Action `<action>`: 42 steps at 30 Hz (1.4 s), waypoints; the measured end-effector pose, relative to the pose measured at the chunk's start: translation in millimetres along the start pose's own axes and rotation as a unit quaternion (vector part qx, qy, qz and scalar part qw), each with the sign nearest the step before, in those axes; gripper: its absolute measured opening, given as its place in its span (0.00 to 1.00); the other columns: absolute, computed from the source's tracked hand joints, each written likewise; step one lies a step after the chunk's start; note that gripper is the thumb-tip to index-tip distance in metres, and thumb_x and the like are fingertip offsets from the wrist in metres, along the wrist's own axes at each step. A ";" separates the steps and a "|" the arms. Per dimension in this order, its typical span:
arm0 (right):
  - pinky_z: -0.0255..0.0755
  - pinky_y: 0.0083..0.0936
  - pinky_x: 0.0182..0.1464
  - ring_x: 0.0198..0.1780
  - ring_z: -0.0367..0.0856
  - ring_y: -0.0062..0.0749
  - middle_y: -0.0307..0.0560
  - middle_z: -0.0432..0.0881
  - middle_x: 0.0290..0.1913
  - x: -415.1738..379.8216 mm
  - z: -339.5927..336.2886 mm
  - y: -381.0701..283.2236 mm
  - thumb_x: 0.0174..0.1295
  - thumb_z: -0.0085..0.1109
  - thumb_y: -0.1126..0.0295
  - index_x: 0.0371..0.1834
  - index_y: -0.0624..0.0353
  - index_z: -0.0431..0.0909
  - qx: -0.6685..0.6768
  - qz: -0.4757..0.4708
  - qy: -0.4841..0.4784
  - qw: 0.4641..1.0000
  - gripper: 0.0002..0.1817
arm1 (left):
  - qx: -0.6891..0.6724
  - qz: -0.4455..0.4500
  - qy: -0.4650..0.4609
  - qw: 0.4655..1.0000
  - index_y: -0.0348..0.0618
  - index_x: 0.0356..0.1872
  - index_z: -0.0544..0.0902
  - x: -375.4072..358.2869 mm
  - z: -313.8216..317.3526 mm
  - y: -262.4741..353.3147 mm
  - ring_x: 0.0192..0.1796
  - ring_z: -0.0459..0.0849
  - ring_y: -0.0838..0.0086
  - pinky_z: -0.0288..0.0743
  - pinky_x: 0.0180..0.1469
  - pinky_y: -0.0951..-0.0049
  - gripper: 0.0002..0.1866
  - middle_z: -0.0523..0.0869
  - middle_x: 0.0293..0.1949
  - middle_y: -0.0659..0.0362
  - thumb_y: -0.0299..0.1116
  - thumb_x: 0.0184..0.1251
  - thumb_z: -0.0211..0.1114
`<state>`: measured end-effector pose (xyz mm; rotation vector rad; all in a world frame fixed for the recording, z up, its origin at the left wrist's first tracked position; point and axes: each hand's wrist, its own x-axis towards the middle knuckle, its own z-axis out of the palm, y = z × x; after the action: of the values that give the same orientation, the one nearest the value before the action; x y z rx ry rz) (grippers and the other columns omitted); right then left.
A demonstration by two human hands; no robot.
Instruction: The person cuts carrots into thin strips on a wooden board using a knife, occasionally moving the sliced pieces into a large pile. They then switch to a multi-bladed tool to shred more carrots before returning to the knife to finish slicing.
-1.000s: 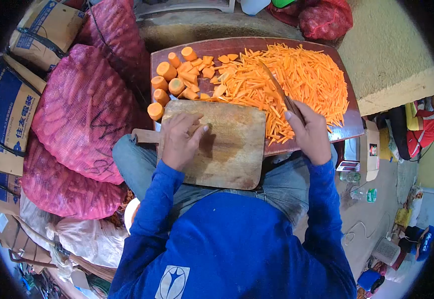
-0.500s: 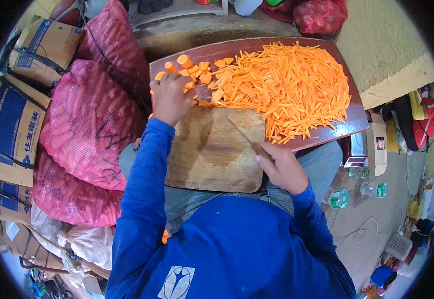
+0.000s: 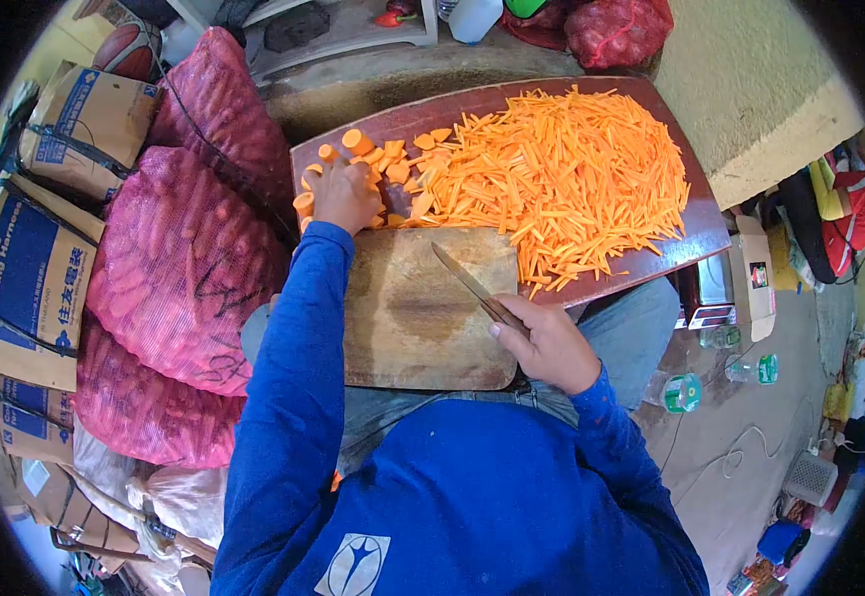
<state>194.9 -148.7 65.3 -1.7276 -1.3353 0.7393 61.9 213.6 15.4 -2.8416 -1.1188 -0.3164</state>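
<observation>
My left hand (image 3: 346, 197) reaches into the carrot chunks (image 3: 357, 141) at the left of the red-brown table (image 3: 699, 221). Its fingers are spread over the pieces, and no piece shows clearly gripped; the fingertips are partly hidden. In my right hand (image 3: 552, 343) is a knife (image 3: 464, 274), held by its wooden handle, with the blade slanting up and left above the cutting board (image 3: 428, 343). The worn wooden board lies across my lap against the table edge. A large heap of carrot sticks (image 3: 562, 179) covers the table's middle and right.
Pink mesh sacks (image 3: 179, 268) and cardboard boxes (image 3: 30, 273) stand stacked on the left. A concrete ledge (image 3: 760, 109) rises at the upper right. Plastic bottles (image 3: 681, 393) and a cable (image 3: 740, 452) lie on the floor at the right.
The knife has come back slightly to the left over the board, its blade now turned more to the left. My left hand stays among the carrot chunks, its fingers shifted. The view has tilted slightly.
</observation>
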 end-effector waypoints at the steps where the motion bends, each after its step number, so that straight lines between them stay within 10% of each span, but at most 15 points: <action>1: 0.78 0.53 0.40 0.37 0.86 0.68 0.66 0.85 0.34 0.2 0.5 0.8 0.76 0.65 0.62 0.59 0.58 0.84 0.004 -0.007 0.003 1.000 0.15 | -0.021 0.018 0.033 0.999 0.51 0.48 0.94 -2.8 0.2 -0.1 0.62 0.85 0.50 0.67 0.62 0.39 0.19 0.89 0.56 0.47 0.41 0.55 0.80; 22: 0.80 0.53 0.44 0.43 0.87 0.70 0.69 0.86 0.40 -6.6 -1.9 -14.3 0.79 0.62 0.63 0.63 0.60 0.81 -0.019 0.007 -0.024 1.000 0.17 | -0.415 0.038 0.151 0.896 0.42 0.50 0.91 -190.1 -22.8 106.5 0.52 0.83 0.55 0.76 0.56 0.56 0.21 0.84 0.47 0.54 0.22 0.52 0.81; 28: 0.80 0.49 0.46 0.45 0.87 0.71 0.69 0.85 0.41 -21.5 -8.7 -27.1 0.83 0.57 0.63 0.65 0.61 0.80 0.070 0.093 -0.082 0.990 0.16 | -0.323 0.164 0.226 0.904 0.40 0.49 0.91 -182.9 -34.1 101.4 0.55 0.87 0.55 0.78 0.56 0.56 0.21 0.87 0.49 0.54 0.15 0.51 0.75; 42: 0.81 0.53 0.47 0.47 0.88 0.70 0.66 0.87 0.47 -36.8 -11.4 -34.7 0.83 0.58 0.63 0.68 0.60 0.77 0.032 0.035 -0.048 0.998 0.18 | -0.384 0.145 0.193 0.891 0.33 0.51 0.90 -189.9 -27.1 108.6 0.46 0.89 0.51 0.84 0.48 0.57 0.18 0.87 0.47 0.48 0.15 0.56 0.76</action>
<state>177.7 -183.1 100.0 -1.7141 -1.3071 0.9049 -4.1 3.7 1.8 -3.2480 -0.5373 -1.5131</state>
